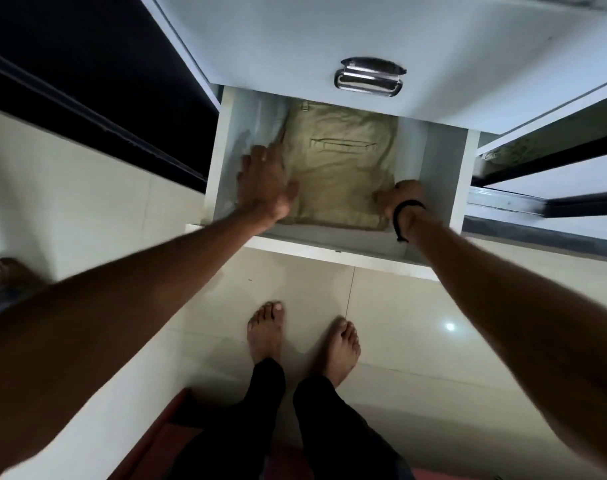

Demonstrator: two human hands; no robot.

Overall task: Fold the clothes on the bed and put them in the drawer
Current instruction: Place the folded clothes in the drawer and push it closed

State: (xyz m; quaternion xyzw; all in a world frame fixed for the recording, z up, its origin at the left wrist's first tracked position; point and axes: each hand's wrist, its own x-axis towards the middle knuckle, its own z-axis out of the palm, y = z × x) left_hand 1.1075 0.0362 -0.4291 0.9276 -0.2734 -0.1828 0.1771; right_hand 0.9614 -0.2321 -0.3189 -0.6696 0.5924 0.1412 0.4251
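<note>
Folded khaki trousers lie in the open drawer; the left hand rests flat, fingers spread, on their left side, while the right hand is curled around their near right corner.

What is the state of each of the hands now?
Left hand: open, flat on the folded khaki trousers.
Right hand: closed on the trousers' near corner.

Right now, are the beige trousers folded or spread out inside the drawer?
Folded. The beige trousers lie as a compact flat rectangle inside the open drawer, back pocket facing up, with the left hand and right hand on their edges.
</note>
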